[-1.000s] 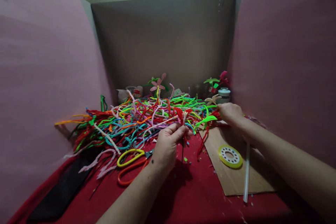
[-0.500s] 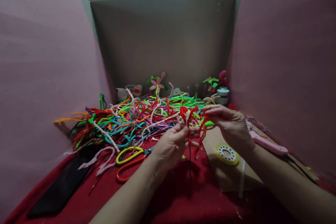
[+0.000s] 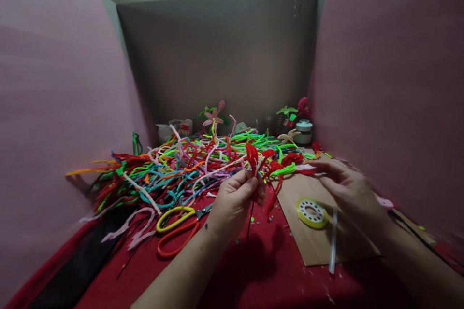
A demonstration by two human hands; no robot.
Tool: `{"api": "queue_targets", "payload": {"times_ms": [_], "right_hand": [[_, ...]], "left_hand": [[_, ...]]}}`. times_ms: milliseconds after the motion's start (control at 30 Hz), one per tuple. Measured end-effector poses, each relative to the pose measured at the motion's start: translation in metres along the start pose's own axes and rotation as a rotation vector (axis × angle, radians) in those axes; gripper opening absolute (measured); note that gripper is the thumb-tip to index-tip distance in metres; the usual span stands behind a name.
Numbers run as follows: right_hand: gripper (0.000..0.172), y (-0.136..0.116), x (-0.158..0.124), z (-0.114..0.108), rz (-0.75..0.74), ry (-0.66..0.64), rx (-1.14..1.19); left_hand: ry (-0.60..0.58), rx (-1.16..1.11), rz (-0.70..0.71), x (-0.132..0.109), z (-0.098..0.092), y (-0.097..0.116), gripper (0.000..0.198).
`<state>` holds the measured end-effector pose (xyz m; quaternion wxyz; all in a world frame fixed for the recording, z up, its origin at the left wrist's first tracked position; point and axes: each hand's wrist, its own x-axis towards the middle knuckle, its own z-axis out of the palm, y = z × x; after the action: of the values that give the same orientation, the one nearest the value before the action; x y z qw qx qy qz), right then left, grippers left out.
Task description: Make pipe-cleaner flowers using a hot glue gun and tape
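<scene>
My left hand (image 3: 237, 194) is closed around the base of a red pipe-cleaner flower (image 3: 251, 155), holding it upright. Pale stamens stand among its petals, and a thin dark stem hangs below the fist. To the right, my right hand (image 3: 348, 188) is over a piece of cardboard (image 3: 311, 246), fingers stretched forward and apart. Its fingertips are close to a whitish and red piece (image 3: 308, 169); contact is unclear. Red pipe-cleaner pieces (image 3: 290, 158) and a green bundle (image 3: 284, 170) lie between the hands. My right hand partly covers a pink-handled tool (image 3: 384, 203).
A large heap of coloured pipe cleaners (image 3: 188, 159) spreads behind my left hand. Scissors (image 3: 177, 229) with yellow and red handles lie left of my forearm. A tape roll (image 3: 311, 212) and a clear stick (image 3: 332, 246) rest on the cardboard. Finished flowers (image 3: 213, 117) stand at the back.
My right hand has let go of the red strands beside the flower and moved right, over the cardboard. My left hand still grips the flower. The view has shifted slightly.
</scene>
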<state>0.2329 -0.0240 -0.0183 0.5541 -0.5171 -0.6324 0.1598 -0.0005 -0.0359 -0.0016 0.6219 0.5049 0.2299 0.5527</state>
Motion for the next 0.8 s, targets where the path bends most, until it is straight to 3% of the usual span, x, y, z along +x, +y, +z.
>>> {"api": "queue_targets", "payload": {"times_ms": [67,133,200,300,433,567,667,800], "right_hand": [[0.033,0.019,-0.006,-0.027,-0.101,-0.025,-0.534],[0.038,0.039,-0.012,-0.047,-0.044,-0.107,-0.985],[0.043,0.057,-0.017,-0.059,0.014,-0.182,-1.188],[0.047,0.076,-0.018,-0.063,0.007,-0.216,-1.241],[0.046,0.082,-0.013,-0.061,-0.047,-0.235,-1.115],[0.033,0.067,-0.014,-0.064,-0.023,-0.086,-0.949],[0.03,0.045,-0.015,-0.066,0.099,0.021,-0.551],[0.024,-0.001,-0.008,-0.055,0.383,-0.101,0.219]], "left_hand": [[-0.006,0.021,0.012,-0.001,0.001,0.001,0.013],[-0.013,0.033,0.011,-0.002,0.002,0.001,0.013],[-0.016,0.051,0.003,-0.002,0.003,0.002,0.013],[-0.006,0.074,-0.007,-0.001,0.004,0.002,0.014],[0.024,0.059,-0.019,0.001,0.0,0.0,0.013],[0.073,0.008,-0.013,0.003,-0.004,-0.001,0.012],[0.092,-0.003,0.003,0.005,-0.003,-0.001,0.013],[0.129,-0.012,0.045,0.007,-0.003,0.001,0.014]]}}
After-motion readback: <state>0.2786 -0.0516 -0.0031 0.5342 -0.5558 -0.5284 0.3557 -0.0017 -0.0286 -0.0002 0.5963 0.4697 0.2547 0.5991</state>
